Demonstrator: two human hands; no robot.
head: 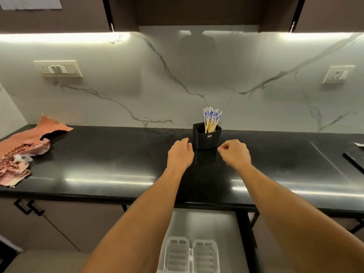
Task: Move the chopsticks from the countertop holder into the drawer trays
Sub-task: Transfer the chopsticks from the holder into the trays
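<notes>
Reaching for the holder (207, 137), we are curling our left hand (180, 154) and right hand (235, 152), both empty; chopsticks (211, 121) are standing inside, so grab them gently together

A red-and-white striped cloth (21, 152) is lying crumpled at the left end of the black countertop (110, 152), one corner draping over the front edge. A switch panel (58, 68) is sitting on the marble backsplash (197, 85) at left, and a socket plate (338, 74) at right. Under-cabinet lighting is reflecting off the counter's surface. A dark flat object (354, 161) is lying at the far right edge, too cropped to identify.
</notes>
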